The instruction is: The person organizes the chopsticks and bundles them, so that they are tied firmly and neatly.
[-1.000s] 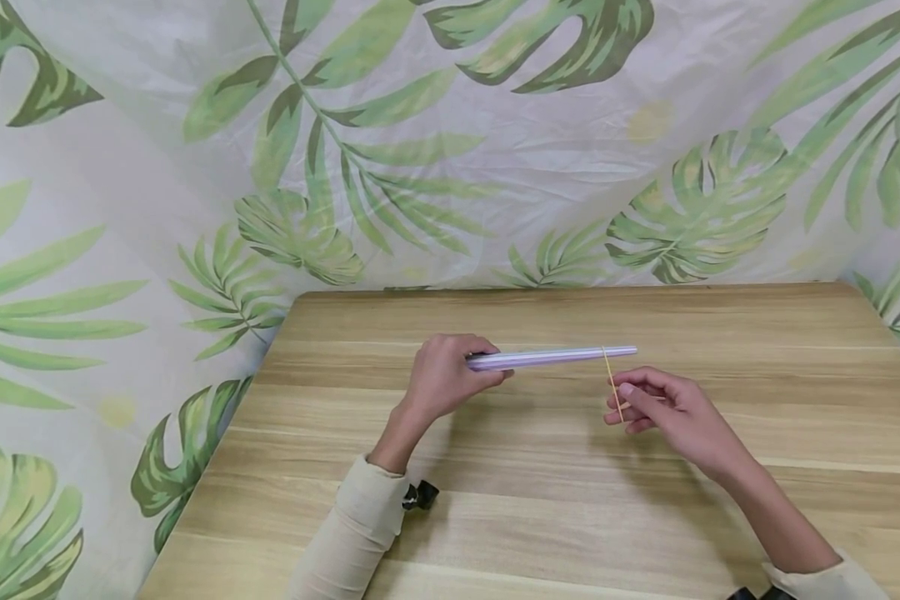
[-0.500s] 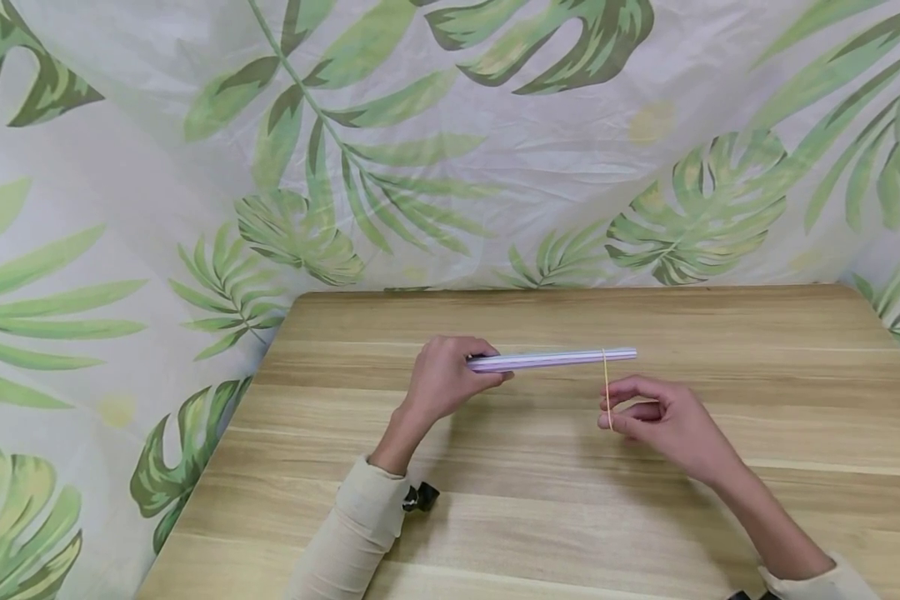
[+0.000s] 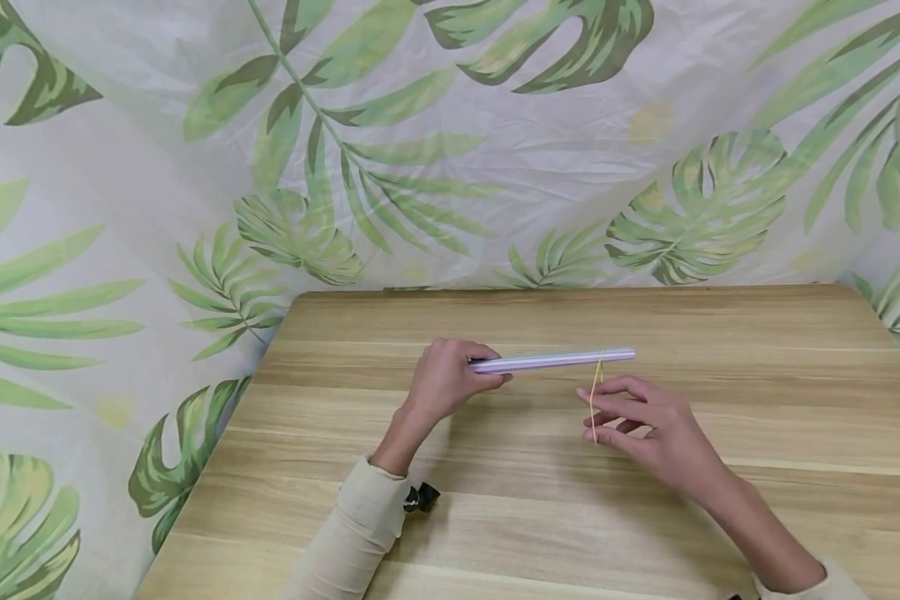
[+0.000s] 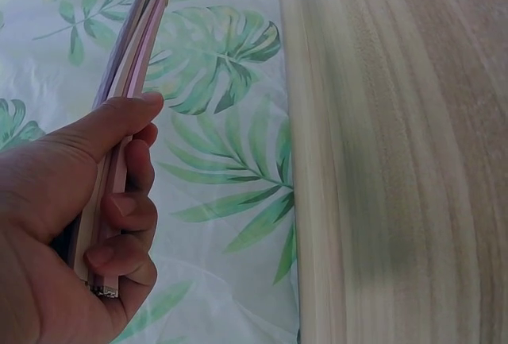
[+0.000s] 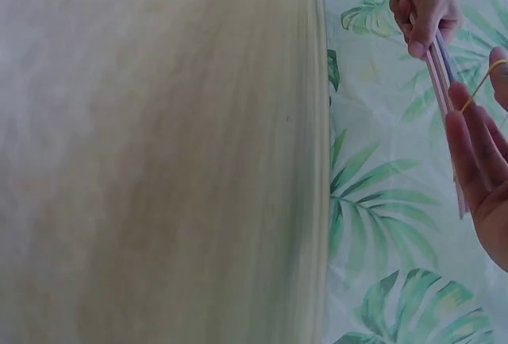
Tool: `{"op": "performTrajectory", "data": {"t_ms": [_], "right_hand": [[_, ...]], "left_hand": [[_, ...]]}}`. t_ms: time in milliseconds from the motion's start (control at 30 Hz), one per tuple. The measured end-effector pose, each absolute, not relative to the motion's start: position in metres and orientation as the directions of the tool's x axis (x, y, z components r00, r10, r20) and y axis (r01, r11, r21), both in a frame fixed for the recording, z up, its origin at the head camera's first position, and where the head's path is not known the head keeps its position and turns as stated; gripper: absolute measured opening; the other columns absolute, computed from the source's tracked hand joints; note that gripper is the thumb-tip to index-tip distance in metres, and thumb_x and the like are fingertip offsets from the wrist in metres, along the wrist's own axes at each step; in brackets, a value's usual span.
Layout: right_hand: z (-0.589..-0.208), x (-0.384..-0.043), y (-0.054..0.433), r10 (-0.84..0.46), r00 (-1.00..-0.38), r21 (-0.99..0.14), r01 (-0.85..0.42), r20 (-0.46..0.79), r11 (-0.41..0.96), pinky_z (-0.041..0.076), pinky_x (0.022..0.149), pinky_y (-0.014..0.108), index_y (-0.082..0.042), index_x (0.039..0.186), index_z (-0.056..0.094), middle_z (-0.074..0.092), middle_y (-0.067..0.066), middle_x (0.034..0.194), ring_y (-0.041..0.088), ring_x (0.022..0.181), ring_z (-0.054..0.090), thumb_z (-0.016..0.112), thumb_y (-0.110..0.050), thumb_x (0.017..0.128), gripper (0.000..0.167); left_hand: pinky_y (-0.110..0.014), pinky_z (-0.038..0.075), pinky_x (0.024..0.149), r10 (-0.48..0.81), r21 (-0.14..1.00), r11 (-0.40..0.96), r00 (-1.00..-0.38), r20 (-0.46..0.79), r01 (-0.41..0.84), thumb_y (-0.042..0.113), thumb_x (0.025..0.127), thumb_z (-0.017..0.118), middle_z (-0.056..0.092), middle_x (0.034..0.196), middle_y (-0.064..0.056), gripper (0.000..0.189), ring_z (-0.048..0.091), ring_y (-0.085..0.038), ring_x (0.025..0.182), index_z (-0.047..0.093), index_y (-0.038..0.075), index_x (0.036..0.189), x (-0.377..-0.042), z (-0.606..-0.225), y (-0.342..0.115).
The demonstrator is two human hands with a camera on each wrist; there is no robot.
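Head view from above, facing forward and down at table [image 3: 495, 517], left wrist view close on left hand [image 4: 55, 209], right wrist view farther from it, both wrists sharing sticks [image 4: 125, 62].

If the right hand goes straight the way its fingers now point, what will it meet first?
Probably the left hand, near where it grips the bundle of strips, though the bundle might come first: depth is unclear.

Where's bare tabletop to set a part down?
Table: big patch between left sleeve and right forearm; another between right hand and the right edge; a strip behind the bundle of sticks, before the leaf-print cloth. Crowded: between right hand and left hand, where bundle and yellow band sit.
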State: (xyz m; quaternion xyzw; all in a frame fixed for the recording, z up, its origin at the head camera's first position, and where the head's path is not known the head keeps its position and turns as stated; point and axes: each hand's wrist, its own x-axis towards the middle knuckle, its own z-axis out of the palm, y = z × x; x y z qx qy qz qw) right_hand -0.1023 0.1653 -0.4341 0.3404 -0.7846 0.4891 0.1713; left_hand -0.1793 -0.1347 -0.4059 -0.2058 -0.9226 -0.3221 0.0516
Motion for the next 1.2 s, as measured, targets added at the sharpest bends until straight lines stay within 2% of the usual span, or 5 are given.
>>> {"op": "performTrajectory", "data": {"t_ms": [300,433,600,800,1200], "right_hand": [[-0.428,-0.098,0.16,-0.368,-0.68,-0.458,-0.714,0.635,0.529,0.058,0.076,0.015,-0.01,0.157,0.055,0.07,0.003,0.122,0.014,0.089,0.076,0.066,-0.058,0.096,0.079],[-0.425,-0.094,0.158,-0.277,-0.742,-0.562,-0.652,0.61,0.509,0.059,0.077,0.015,-0.005,0.165,0.04,0.07,0.009,0.126,0.015,0.087,0.079,0.094,-0.023,0.082,0.1],[-0.425,-0.091,0.153,-0.128,-0.829,-0.738,-0.545,0.544,0.397,0.06,0.072,0.018,-0.012,0.171,0.024,0.069,0.003,0.123,-0.001,0.086,0.077,0.091,0.018,0.069,0.126],[-0.423,-0.087,0.15,-0.062,-0.945,-0.91,-0.327,0.322,0.256,0.063,0.071,0.025,-0.015,0.171,0.024,0.065,-0.021,0.121,-0.004,0.087,0.077,0.084,0.009,0.085,0.108],[-0.425,-0.098,0.158,-0.084,-0.996,-1.0,0.007,-0.007,-0.004,0.066,0.072,0.041,-0.001,0.159,0.038,0.07,-0.007,0.118,0.013,0.093,0.08,0.06,-0.024,0.111,0.058]], "left_hand": [[-0.021,0.039,0.053,0.361,0.522,0.736,-0.902,0.237,0.431,0.021,0.084,0.087,0.073,0.072,0.006,0.006,0.049,-0.004,0.057,0.085,0.017,0.087,-0.18,-0.407,-0.133],[-0.022,0.033,0.05,0.358,0.497,0.752,-0.902,0.243,0.433,0.019,0.08,0.083,0.064,0.064,0.007,0.004,0.043,-0.005,0.055,0.081,0.017,0.083,-0.18,-0.407,-0.132],[-0.023,0.033,0.05,0.348,0.501,0.751,-0.902,0.254,0.43,0.018,0.08,0.083,0.062,0.064,0.007,0.005,0.043,-0.005,0.055,0.08,0.016,0.083,-0.18,-0.407,-0.132],[-0.022,0.037,0.052,0.323,0.534,0.733,-0.907,0.271,0.42,0.017,0.082,0.086,0.071,0.071,0.004,0.006,0.049,-0.006,0.057,0.082,0.015,0.086,-0.179,-0.407,-0.13],[-0.024,0.047,0.059,0.336,0.54,0.683,-0.869,0.364,0.491,0.015,0.081,0.09,0.079,0.081,0.0,0.01,0.061,-0.008,0.064,0.084,0.012,0.088,-0.178,-0.408,-0.127]]}}
